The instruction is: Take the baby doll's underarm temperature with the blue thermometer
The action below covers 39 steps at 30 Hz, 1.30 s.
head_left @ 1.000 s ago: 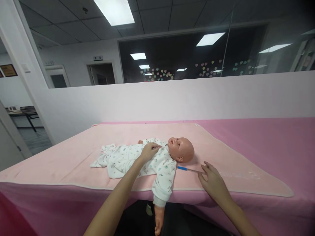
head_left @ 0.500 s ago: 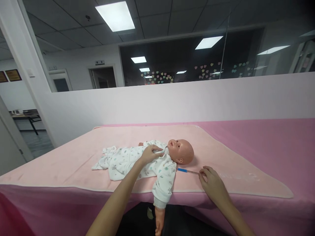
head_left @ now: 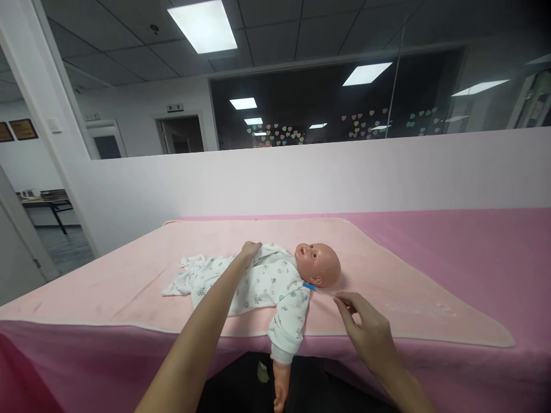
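A baby doll [head_left: 319,265] lies on its back, head to the right, in a white patterned gown [head_left: 262,285]. Its near arm [head_left: 280,383] hangs over the table's front edge. My left hand [head_left: 250,250] reaches across the chest and is closed on the gown's far side; its fingertips are partly hidden. Beside the doll's neck, my right hand [head_left: 365,324] pinches the thin end of what looks like a thermometer [head_left: 309,286]. The blue end of this slim stick touches or lies just over the gown's near shoulder.
A peach blanket [head_left: 129,281] lies under the doll, on a pink cloth [head_left: 486,258] covering the table. Behind the table runs a white low wall [head_left: 301,178] with glass above. The blanket's front edge follows the table edge.
My left hand has moved from the gown's collar to the far side of the chest and closed. My right hand has picked up the thermometer and brought it left, towards the doll's shoulder.
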Each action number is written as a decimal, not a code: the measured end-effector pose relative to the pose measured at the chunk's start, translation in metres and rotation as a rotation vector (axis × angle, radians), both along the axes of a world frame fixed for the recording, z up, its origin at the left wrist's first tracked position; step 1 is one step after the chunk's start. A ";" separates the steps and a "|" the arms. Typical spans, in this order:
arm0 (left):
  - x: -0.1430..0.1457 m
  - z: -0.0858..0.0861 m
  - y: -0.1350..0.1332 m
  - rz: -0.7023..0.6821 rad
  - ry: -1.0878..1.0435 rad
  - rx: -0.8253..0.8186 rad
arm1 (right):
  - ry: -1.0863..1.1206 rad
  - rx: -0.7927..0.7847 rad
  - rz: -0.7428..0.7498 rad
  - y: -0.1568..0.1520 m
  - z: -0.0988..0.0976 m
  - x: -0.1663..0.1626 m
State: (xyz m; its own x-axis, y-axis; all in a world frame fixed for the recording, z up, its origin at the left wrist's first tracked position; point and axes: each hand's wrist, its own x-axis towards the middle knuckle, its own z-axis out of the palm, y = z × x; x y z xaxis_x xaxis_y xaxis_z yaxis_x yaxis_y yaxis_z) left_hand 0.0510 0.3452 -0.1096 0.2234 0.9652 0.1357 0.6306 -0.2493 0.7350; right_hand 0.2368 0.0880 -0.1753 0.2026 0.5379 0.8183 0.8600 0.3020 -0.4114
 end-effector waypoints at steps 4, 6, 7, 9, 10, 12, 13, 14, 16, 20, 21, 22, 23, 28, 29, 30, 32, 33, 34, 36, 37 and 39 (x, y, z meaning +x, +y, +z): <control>0.010 0.014 -0.003 0.009 0.199 0.247 | 0.095 0.003 0.071 0.036 0.044 -0.027; 0.010 0.022 -0.008 -0.024 0.269 0.332 | 0.116 -0.063 0.058 0.062 0.058 -0.035; 0.010 0.027 -0.011 -0.043 0.327 0.387 | 0.108 -0.106 0.045 0.075 0.064 -0.039; 0.008 0.036 -0.016 -0.077 0.496 0.529 | 0.062 -0.208 0.009 0.099 0.072 -0.044; 0.007 0.039 -0.019 -0.092 0.590 0.607 | 0.040 -0.262 -0.011 0.110 0.075 -0.047; 0.007 0.045 -0.025 -0.112 0.727 0.730 | 0.025 -0.377 -0.036 0.131 0.078 -0.051; 0.008 0.047 -0.028 -0.122 0.749 0.757 | 0.042 -0.435 -0.035 0.140 0.079 -0.054; 0.010 0.048 -0.030 -0.141 0.757 0.769 | 0.069 -0.483 -0.027 0.149 0.079 -0.056; 0.014 0.048 -0.036 -0.198 0.756 0.758 | 0.125 -0.539 0.000 0.165 0.078 -0.062; 0.017 0.046 -0.044 -0.322 0.710 0.642 | 0.160 -0.551 0.046 0.188 0.074 -0.070; 0.015 0.044 -0.046 -0.338 0.685 0.613 | 0.158 -0.553 0.055 0.191 0.073 -0.071; 0.013 0.043 -0.048 -0.342 0.654 0.592 | 0.153 -0.555 0.064 0.193 0.073 -0.071; 0.008 0.041 -0.050 -0.335 0.622 0.582 | 0.145 -0.556 0.074 0.194 0.073 -0.071; -0.027 0.025 -0.053 -0.275 0.618 0.543 | 0.058 -0.537 0.127 0.186 0.083 -0.061; -0.035 0.023 -0.054 -0.261 0.643 0.510 | 0.031 -0.528 0.135 0.182 0.086 -0.057; -0.043 0.022 -0.054 -0.239 0.656 0.479 | 0.004 -0.517 0.142 0.177 0.089 -0.053; -0.057 0.027 -0.058 -0.192 0.629 0.448 | -0.053 -0.496 0.158 0.163 0.091 -0.043; -0.063 0.034 -0.060 -0.186 0.603 0.441 | -0.107 -0.476 0.162 0.156 0.090 -0.037; -0.068 0.042 -0.063 -0.207 0.579 0.429 | -0.178 -0.449 0.160 0.149 0.089 -0.031; -0.075 0.063 -0.067 -0.334 0.559 0.312 | -0.324 -0.386 0.138 0.136 0.085 -0.017; -0.076 0.073 -0.068 -0.425 0.559 0.198 | -0.370 -0.366 0.128 0.131 0.082 -0.011; -0.071 0.086 -0.063 -0.541 0.540 -0.017 | -0.346 -0.367 0.130 0.124 0.077 0.002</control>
State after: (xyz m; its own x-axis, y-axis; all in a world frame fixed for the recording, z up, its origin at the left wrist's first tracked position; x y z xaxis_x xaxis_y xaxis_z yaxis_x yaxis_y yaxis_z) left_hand -0.0197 0.2819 -0.0237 0.6967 0.7035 -0.1405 0.6968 -0.6171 0.3656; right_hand 0.2391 0.2121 -0.0982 -0.1339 0.8048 0.5782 0.9294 0.3044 -0.2085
